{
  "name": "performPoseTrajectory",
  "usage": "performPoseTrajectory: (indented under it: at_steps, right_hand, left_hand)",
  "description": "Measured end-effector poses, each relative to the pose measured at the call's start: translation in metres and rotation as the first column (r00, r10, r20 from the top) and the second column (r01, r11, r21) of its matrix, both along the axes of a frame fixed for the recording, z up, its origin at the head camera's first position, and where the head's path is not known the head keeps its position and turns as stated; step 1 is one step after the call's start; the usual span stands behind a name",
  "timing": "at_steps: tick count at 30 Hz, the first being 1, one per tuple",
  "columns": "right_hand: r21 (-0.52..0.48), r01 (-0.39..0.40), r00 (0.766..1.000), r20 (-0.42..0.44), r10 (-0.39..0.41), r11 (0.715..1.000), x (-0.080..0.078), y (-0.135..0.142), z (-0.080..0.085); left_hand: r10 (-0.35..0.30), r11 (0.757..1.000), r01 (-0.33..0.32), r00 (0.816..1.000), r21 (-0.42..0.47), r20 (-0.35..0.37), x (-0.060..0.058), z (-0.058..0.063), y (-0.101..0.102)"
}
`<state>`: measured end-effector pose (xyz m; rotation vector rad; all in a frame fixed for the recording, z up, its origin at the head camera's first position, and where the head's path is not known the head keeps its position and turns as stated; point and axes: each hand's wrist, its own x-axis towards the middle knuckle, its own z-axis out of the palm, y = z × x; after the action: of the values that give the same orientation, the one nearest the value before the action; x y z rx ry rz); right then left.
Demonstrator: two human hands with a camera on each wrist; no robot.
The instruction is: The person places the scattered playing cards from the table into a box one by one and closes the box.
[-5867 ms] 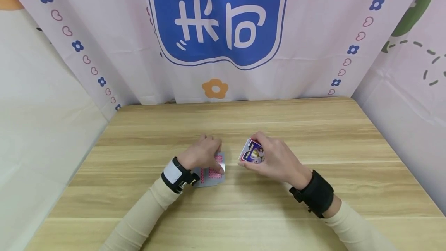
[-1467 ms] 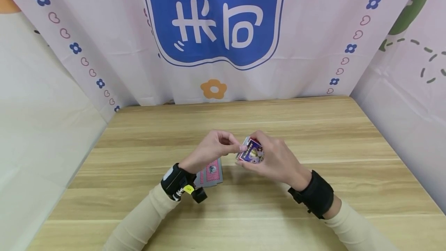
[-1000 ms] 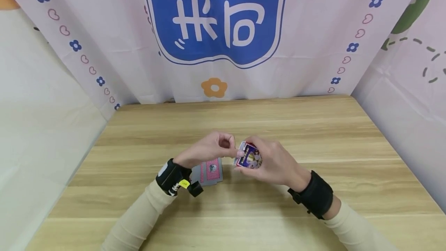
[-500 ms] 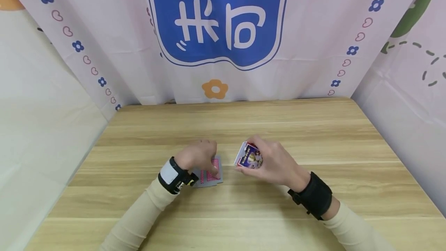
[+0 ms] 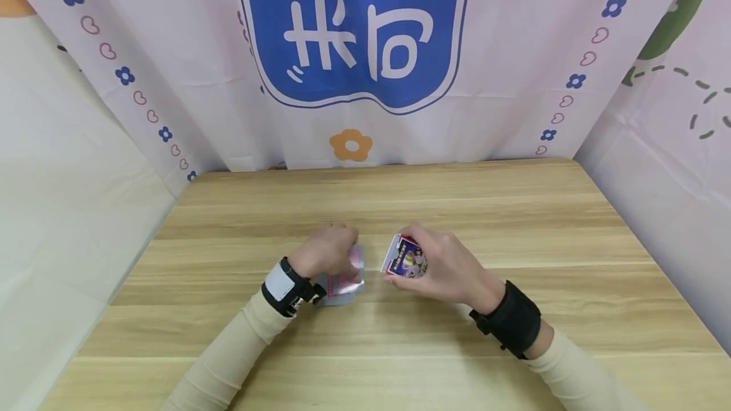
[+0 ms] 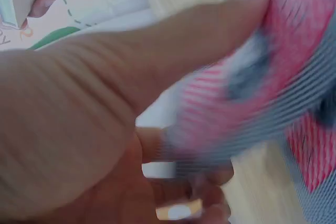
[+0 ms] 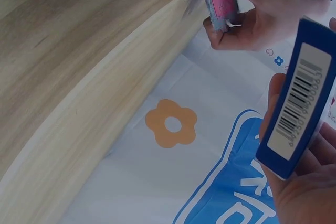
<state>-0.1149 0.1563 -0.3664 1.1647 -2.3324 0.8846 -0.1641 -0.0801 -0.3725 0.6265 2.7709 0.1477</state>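
My left hand pinches a playing card with a red-patterned back. In the left wrist view, the thumb presses on this blurred card; whether it is one card or several I cannot tell. Under the hand, more cards lie face down on the table, partly hidden. To the right, my right hand grips a small card box with a purple picture front, its white end tilted toward the left hand. In the right wrist view, the box shows a blue side with a barcode.
The wooden table runs back to a white cloth with a blue emblem and an orange flower. White cloth walls stand at both sides. Each wrist wears a black strap.
The left hand was at the box's end a second ago, then moved back left to the pile; now a card rises from it, held. The right hand has kept gripping the box, shifting slightly left.
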Motion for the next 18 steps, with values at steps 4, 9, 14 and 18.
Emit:
performPoseTrajectory:
  at_steps: [4, 9, 14, 18]
  right_hand:
    - [0.003, -0.005, 1.000, 0.001, 0.005, 1.000, 0.001, 0.000, 0.000]
    - [0.012, -0.001, 1.000, 0.007, 0.001, 1.000, 0.000, 0.000, -0.003]
    - [0.021, 0.026, 1.000, -0.007, -0.026, 0.999, -0.001, 0.001, -0.003]
    - [0.033, 0.047, 0.999, -0.020, -0.046, 0.998, -0.001, 0.001, -0.002]
  left_hand:
    - [-0.045, 0.999, 0.044, 0.998, 0.022, 0.051, 0.002, 0.004, 0.001]
    - [-0.134, 0.982, 0.124, 0.989, 0.141, 0.062, 0.006, 0.014, -0.001]
    - [-0.151, 0.916, 0.139, 0.989, 0.377, 0.003, 0.006, 0.028, -0.004]
    - [-0.070, 0.817, 0.028, 0.996, 0.576, 0.051, 0.005, 0.039, -0.006]
